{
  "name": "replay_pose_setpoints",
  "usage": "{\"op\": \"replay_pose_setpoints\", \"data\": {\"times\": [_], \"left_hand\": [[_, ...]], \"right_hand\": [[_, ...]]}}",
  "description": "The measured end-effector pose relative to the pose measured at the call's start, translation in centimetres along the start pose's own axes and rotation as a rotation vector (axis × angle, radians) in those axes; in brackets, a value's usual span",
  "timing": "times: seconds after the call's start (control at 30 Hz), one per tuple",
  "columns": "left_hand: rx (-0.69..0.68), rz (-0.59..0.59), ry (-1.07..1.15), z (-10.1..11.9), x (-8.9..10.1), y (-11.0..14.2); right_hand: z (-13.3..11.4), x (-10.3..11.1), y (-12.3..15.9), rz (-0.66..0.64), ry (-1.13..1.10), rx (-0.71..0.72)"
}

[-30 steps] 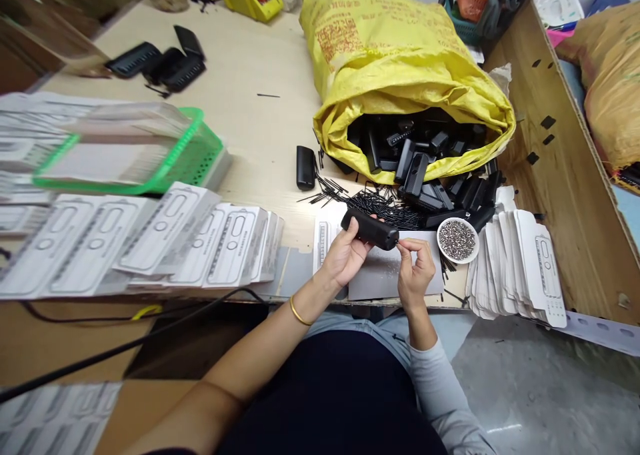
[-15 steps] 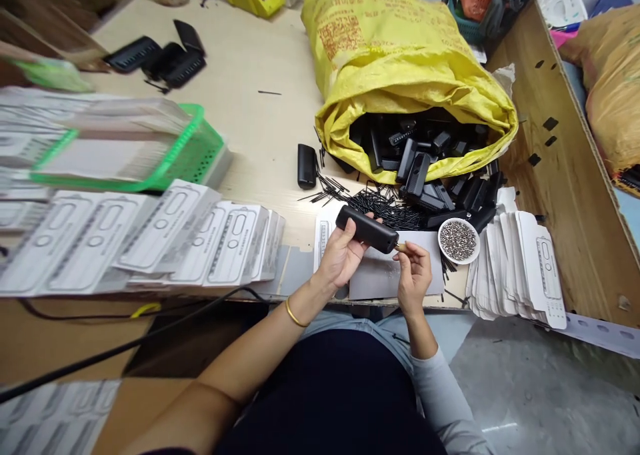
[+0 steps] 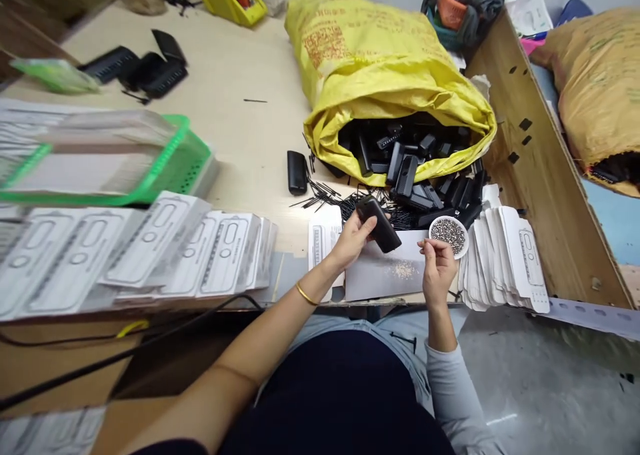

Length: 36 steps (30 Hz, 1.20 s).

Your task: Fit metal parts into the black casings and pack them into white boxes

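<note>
My left hand (image 3: 354,240) grips a slim black plastic case (image 3: 379,225) with rounded edges, held tilted above a pale sheet (image 3: 367,278). My right hand (image 3: 439,265) is apart from the case, its thumb and fingertips pinched together. Whatever lies between those fingertips is too small to make out. Just behind them is a round white dish (image 3: 465,247) full of small shiny metal pieces (image 3: 447,233). Tiny gold-coloured bits (image 3: 404,269) lie scattered on the sheet between my hands. Thin black sticks (image 3: 325,193) are heaped behind the left hand.
A yellow sack (image 3: 360,28) spills black cases toward me. Stacked printed cards (image 3: 517,261) stand at the right, beside a wooden side board (image 3: 545,175). Rows of printed white boxes (image 3: 230,251) and a green basket (image 3: 187,151) fill the left. Another black case (image 3: 297,172) lies nearby.
My right hand has moved right, away from the end of the case, toward the dish. The case has turned more steeply in my left hand, and the gold-coloured bits on the sheet now show.
</note>
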<state>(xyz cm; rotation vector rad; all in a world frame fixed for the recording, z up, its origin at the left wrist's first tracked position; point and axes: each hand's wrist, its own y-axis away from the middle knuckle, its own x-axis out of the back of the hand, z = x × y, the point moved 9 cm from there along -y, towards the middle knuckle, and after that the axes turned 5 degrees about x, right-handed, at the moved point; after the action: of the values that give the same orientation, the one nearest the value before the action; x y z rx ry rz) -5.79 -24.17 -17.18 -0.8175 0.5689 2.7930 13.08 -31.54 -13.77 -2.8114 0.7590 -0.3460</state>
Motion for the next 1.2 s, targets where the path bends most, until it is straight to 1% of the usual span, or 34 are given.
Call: {"op": "replay_pose_setpoints", "data": {"times": [0.03,0.1,0.17,0.2,0.23,0.27,0.3,0.33,0.4,0.43,0.47,0.53,0.57,0.63,0.7,0.77,0.83,0.87,0.9,0.93,0.97,1.0,1.07,1.1,1.13,1.17,1.2], "left_hand": [[0.011,0.036,-0.005,-0.1,0.2,-0.4],[0.01,0.118,-0.134,-0.1,0.7,-0.9],[-0.066,0.184,-0.359,0.6,1.2,-0.4],[-0.132,0.199,-0.483,1.3,1.4,0.3],[-0.206,0.203,-0.609,2.0,1.5,1.2],[-0.274,0.208,-0.737,2.6,1.9,2.4],[-0.323,0.222,-0.87,3.0,2.5,3.7],[-0.34,0.248,-1.008,3.2,3.4,4.9],[-0.287,0.348,-1.256,3.1,6.1,6.9],[-0.228,0.409,-1.354,2.9,7.7,7.6],[-0.16,0.461,-1.433,2.7,9.2,8.1],[-0.047,0.509,-1.537,1.9,11.3,8.4],[-0.017,0.509,-1.566,1.6,11.9,8.2],[-0.004,0.488,-1.585,1.2,12.5,7.8],[-0.015,0.483,-1.55,1.1,12.9,7.3],[-0.049,0.508,-1.447,1.7,13.5,6.9],[-0.114,0.541,-1.262,3.1,13.8,6.7],[-0.15,0.537,-1.136,3.9,13.7,6.6],[-0.175,0.501,-0.983,4.6,13.3,6.3],[-0.171,0.427,-0.808,5.0,12.6,5.8],[-0.121,0.314,-0.617,5.0,11.6,5.2],[-0.027,0.174,-0.418,4.5,10.0,4.5],[0.225,-0.107,-0.047,3.1,6.2,3.9],[0.333,-0.196,0.093,2.5,4.5,3.9],[0.404,-0.241,0.192,2.2,3.3,3.8],[0.432,-0.249,0.253,2.0,2.5,3.6],[0.429,-0.228,0.277,1.9,2.2,3.3]], "right_hand": [[0.0,0.1,-0.1,0.002,0.004,-0.004],[-0.2,0.0,-0.1,-0.008,0.024,-0.004],[-0.9,-1.0,-0.1,-0.073,0.067,0.02],[-1.4,-2.1,-0.1,-0.139,0.096,0.038],[-1.9,-3.7,0.1,-0.228,0.128,0.059],[-2.3,-5.6,0.4,-0.341,0.16,0.088],[-2.8,-8.0,0.9,-0.475,0.193,0.127],[-3.2,-10.6,1.5,-0.62,0.233,0.182],[-3.5,-15.7,3.1,-0.887,0.346,0.325],[-3.4,-18.1,3.8,-0.986,0.422,0.399],[-3.1,-20.1,4.0,-1.049,0.505,0.456],[-2.1,-23.4,3.8,-1.116,0.661,0.514],[-1.4,-24.7,3.4,-1.14,0.729,0.514],[-0.3,-26.4,2.4,-1.193,0.827,0.49],[0.2,-27.2,1.4,-1.243,0.861,0.475],[0.1,-27.4,0.3,-1.281,0.841,0.49],[-0.4,-27.1,-1.0,-1.291,0.801,0.511],[-0.7,-26.7,-1.8,-1.28,0.758,0.514],[-1.1,-26.3,-2.7,-1.259,0.692,0.512],[-1.5,-25.8,-3.5,-1.232,0.601,0.505],[-2.0,-25.3,-4.3,-1.206,0.488,0.488],[-2.4,-24.7,-4.9,-1.183,0.361,0.463],[-3.0,-23.6,-6.0,-1.155,0.136,0.403],[-3.2,-23.0,-6.4,-1.145,0.052,0.374],[-3.2,-22.4,-6.8,-1.135,-0.01,0.349],[-3.3,-21.7,-7.2,-1.111,-0.051,0.331],[-3.3,-20.8,-7.9,-1.055,-0.069,0.322]]}}
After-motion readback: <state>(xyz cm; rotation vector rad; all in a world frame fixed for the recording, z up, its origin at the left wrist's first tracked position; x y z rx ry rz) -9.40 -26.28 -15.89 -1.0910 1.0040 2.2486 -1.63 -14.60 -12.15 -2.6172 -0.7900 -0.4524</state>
